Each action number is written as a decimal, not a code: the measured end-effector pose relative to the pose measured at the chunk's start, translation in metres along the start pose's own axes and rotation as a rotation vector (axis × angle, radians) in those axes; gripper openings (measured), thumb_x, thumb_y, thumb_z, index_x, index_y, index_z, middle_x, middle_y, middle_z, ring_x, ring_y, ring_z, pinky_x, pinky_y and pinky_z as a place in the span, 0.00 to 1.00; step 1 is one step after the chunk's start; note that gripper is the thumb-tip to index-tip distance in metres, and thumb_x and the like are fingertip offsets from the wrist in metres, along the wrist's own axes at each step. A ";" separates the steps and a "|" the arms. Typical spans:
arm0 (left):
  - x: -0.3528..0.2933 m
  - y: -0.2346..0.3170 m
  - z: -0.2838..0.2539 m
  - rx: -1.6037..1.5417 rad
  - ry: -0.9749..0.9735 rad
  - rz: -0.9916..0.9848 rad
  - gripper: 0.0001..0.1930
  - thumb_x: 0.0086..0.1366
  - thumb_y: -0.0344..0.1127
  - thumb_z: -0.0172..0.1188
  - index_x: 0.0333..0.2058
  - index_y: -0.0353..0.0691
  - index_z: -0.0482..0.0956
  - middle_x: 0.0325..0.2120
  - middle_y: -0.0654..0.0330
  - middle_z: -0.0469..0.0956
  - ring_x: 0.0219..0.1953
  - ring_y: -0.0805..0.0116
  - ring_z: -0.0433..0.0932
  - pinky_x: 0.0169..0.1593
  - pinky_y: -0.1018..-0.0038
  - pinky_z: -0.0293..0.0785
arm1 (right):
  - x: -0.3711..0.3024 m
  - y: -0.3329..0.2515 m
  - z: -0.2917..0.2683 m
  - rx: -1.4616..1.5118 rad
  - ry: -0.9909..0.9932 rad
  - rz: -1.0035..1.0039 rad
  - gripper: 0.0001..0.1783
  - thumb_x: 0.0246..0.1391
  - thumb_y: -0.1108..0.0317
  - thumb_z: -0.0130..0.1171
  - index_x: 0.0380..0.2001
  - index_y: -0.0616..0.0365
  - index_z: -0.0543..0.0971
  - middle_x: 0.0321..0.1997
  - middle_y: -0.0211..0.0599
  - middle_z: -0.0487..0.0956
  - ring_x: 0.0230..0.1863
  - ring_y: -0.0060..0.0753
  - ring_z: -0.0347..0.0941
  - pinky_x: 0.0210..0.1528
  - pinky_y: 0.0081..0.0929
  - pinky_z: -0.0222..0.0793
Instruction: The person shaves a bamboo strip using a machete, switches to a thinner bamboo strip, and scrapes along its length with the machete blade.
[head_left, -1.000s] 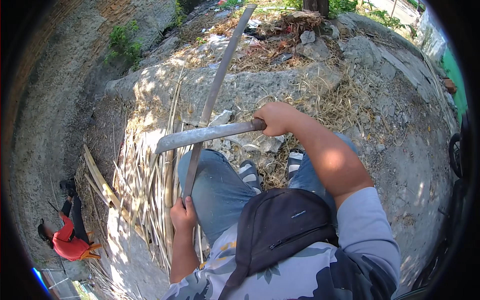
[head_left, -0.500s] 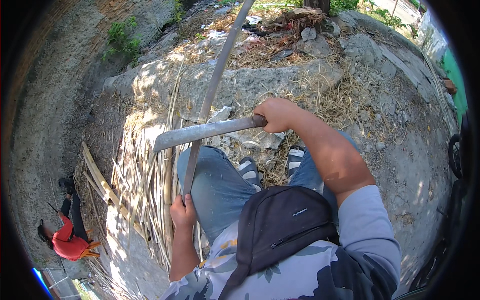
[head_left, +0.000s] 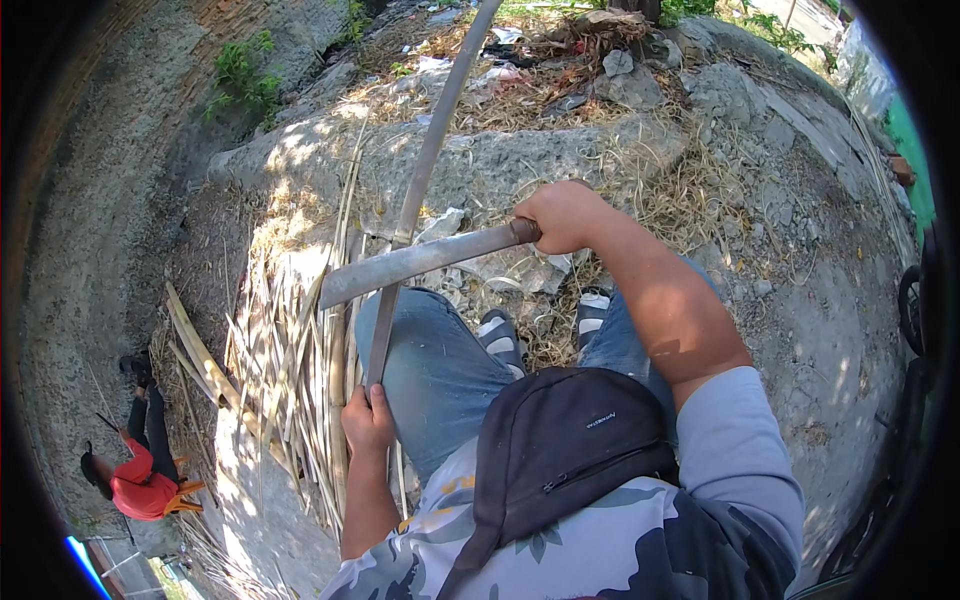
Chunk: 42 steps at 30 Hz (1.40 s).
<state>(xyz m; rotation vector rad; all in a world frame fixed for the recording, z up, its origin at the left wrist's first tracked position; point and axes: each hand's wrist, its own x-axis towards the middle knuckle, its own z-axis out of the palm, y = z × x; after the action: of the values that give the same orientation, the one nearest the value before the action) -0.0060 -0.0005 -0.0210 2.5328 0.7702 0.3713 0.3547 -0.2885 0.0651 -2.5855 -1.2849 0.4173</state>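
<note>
My left hand (head_left: 368,418) is closed on the near end of a long, flat bamboo strip (head_left: 428,165), thumb along it. The strip runs up and away over my left knee, past the picture's upper edge. My right hand (head_left: 567,217) grips the dark handle of a machete (head_left: 425,258). Its wide grey blade points left and lies across the strip, just beyond my left knee. Whether the edge bites into the strip cannot be seen.
Many split bamboo strips (head_left: 290,370) lie on the ground at my left. Dry shavings (head_left: 660,200) litter a low concrete ledge (head_left: 480,165) ahead. A black bag (head_left: 570,440) rests on my lap. At far left a person in red (head_left: 142,485) sits on an orange chair (head_left: 187,497).
The machete and my right hand have shifted slightly right and upward, the blade a bit more tilted. My left hand keeps its hold on the strip, nearly still.
</note>
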 end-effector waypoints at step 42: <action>0.001 -0.008 0.009 -0.100 0.033 0.046 0.26 0.76 0.50 0.50 0.26 0.32 0.72 0.16 0.45 0.72 0.20 0.50 0.72 0.27 0.59 0.66 | 0.010 -0.015 0.030 0.041 -0.088 -0.110 0.11 0.41 0.66 0.64 0.33 0.49 0.83 0.34 0.41 0.84 0.41 0.53 0.81 0.42 0.51 0.76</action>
<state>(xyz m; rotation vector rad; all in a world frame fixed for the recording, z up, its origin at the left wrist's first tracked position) -0.0054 0.0028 -0.0329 2.4597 0.6896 0.4568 0.3395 -0.2693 0.0406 -2.4739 -1.4234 0.5360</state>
